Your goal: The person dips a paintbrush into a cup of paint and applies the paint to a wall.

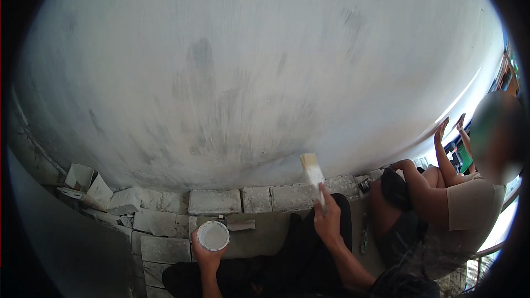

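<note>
My left hand (208,256) grips a small round tub (213,236) with pale paint inside and smears on its rim. In my right hand (329,219) is a flat paintbrush (313,171), bristles pointing up towards the wall. Its ferrule is coated in white, and I cannot tell whether the bristle tips touch the wall. Before me rises a large wall (256,70), whitish with grey streaks and darker patches, mostly low in the middle. My dark-clothed legs lie beneath both hands.
Concrete blocks (215,202) line the wall's foot. An open white box (89,184) sits at the left among broken blocks. Close on my right, a co-worker (468,211) sits with a hand against the wall. A slim tool (364,234) lies between us.
</note>
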A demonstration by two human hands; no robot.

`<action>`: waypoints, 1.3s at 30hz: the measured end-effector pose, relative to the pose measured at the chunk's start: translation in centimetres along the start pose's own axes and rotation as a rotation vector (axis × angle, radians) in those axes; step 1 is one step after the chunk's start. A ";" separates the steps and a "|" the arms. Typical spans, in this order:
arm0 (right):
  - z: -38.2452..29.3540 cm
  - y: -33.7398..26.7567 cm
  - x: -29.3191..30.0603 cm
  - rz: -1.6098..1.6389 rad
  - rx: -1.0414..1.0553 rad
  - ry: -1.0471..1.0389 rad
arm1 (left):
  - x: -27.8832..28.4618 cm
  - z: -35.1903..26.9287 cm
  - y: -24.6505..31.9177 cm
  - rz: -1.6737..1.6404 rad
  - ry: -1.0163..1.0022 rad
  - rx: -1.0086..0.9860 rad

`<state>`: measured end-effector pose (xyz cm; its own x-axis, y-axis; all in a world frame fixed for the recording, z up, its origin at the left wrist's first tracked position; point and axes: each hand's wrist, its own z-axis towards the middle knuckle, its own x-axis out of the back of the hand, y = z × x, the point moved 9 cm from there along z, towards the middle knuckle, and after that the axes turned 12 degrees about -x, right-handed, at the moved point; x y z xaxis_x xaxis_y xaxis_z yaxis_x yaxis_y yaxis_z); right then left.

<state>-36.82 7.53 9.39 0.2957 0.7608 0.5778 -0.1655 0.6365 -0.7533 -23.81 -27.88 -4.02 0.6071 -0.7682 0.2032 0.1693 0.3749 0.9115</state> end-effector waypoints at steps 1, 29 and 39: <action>0.5 -0.4 0.3 0.000 -0.004 -0.001 | 0.1 0.1 0.2 0.008 -0.003 0.002; -0.6 -9.5 -5.3 0.153 0.112 -0.075 | 0.3 0.0 -0.8 -0.009 0.014 -0.031; -4.3 -4.8 -9.7 -0.030 0.002 -0.275 | 0.1 0.1 -0.9 0.015 -0.007 -0.032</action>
<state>-34.89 -3.47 6.07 0.0342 0.7471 0.6639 -0.1620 0.6596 -0.7339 -23.96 -28.37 -4.76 0.6042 -0.7659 0.2197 0.1849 0.4029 0.8964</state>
